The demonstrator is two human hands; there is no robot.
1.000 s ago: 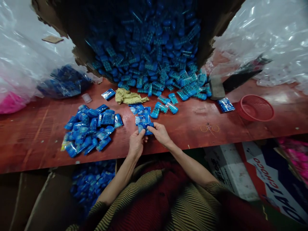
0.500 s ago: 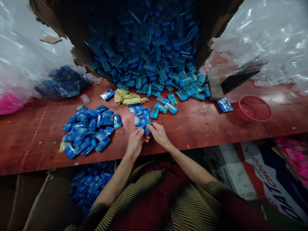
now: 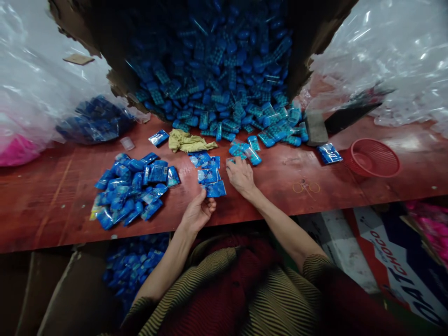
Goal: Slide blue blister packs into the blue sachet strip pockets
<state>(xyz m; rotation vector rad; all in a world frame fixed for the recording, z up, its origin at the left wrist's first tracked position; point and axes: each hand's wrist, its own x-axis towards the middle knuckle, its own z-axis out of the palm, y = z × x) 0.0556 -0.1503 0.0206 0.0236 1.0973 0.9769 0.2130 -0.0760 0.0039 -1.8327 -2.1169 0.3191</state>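
Observation:
My left hand (image 3: pixel 199 212) is closed at the table's front, its thumb pinching the left corner of a flat blue packet (image 3: pixel 214 189). More flat blue packets (image 3: pixel 208 175) lie overlapping just beyond it. My right hand (image 3: pixel 241 176) reaches forward with bent fingers over a small blue-capped clear container (image 3: pixel 230 160), most of which the hand hides. Just past those fingers are several similar containers (image 3: pixel 252 156) filled with blue-green pieces. Left of my left hand lies a heap of filled blue packets (image 3: pixel 131 186).
A torn carton (image 3: pixel 115 86) spills many blue containers (image 3: pixel 224 93) onto the red table (image 3: pixel 280 200). A yellow cloth (image 3: pixel 189 141) lies before it. To the right are a grey block (image 3: pixel 316 128), a blue packet (image 3: pixel 329 153) and a red basket (image 3: pixel 374 157).
My right hand has let go of the flat packet and moved forward and right onto a small container. My left hand has stayed at the packet, shifting slightly down and left.

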